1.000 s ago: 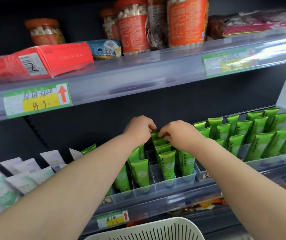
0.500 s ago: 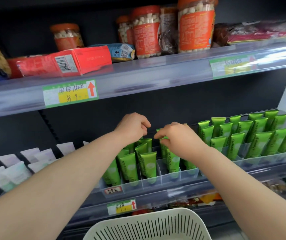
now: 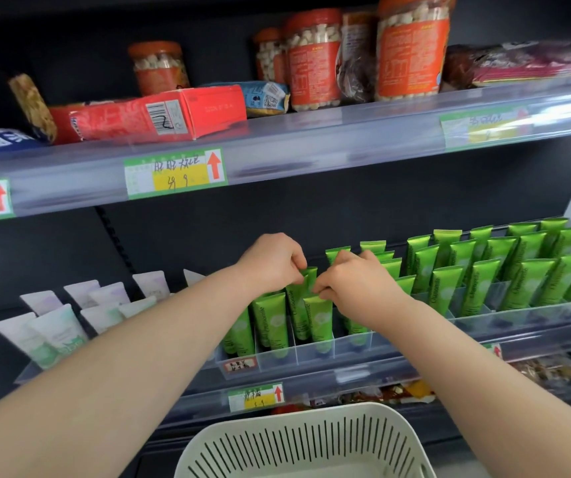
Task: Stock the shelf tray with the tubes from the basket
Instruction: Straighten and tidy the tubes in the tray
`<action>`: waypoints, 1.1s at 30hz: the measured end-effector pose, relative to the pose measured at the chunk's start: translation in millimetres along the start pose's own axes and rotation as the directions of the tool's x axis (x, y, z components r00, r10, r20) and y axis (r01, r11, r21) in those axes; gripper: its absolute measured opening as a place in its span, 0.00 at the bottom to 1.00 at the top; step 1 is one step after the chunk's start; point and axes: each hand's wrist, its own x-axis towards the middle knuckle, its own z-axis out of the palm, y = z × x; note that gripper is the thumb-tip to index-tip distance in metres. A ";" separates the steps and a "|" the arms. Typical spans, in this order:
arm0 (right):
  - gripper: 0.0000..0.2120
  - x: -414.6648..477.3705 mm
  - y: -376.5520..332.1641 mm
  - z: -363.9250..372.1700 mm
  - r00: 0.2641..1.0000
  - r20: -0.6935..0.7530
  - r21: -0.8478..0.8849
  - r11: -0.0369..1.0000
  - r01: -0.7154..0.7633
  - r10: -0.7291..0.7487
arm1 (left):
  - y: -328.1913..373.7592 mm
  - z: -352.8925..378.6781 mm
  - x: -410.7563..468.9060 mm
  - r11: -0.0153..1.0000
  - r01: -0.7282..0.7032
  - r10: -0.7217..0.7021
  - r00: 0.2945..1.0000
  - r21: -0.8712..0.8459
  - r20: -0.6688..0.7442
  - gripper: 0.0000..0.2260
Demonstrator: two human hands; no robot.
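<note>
Rows of green tubes [image 3: 322, 320] stand upright in a clear divided shelf tray [image 3: 398, 339] on the middle shelf. My left hand [image 3: 272, 260] pinches the flat top of a green tube [image 3: 308, 276] in a middle slot of the tray. My right hand [image 3: 353, 284] is right beside it, fingers curled on the top of the front tube in that slot. A white slotted basket [image 3: 306, 443] sits below at the bottom centre; no tubes show in the part of it that I can see.
More green tubes [image 3: 518, 270] fill the tray to the right. Pale white and mint tubes [image 3: 56, 332] stand to the left. The shelf above [image 3: 311, 146] carries red boxes, jars and price labels. Packets lie on the shelf under the tray.
The view has shifted, so the shelf sits further right in frame. Both hands stay together over the same middle slot and have come slightly forward onto the tube tops.
</note>
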 end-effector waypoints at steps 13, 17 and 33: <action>0.13 -13.7 19.1 -10.1 0.990 -0.072 0.088 0.990 -0.111 0.118 | 14.5 13.6 4.1 0.994 -0.028 0.036 0.997 0.108 -0.070 0.09; 0.13 -15.7 22.5 -10.6 0.988 -0.079 0.091 0.988 -0.123 0.130 | 23.8 15.2 6.2 0.994 -0.045 0.052 0.996 0.103 -0.066 0.08; 0.13 31.0 18.3 -15.9 0.992 -0.053 0.101 0.989 -0.111 0.117 | -16.6 -10.7 25.3 0.997 0.071 -0.075 0.982 -0.029 -0.174 0.07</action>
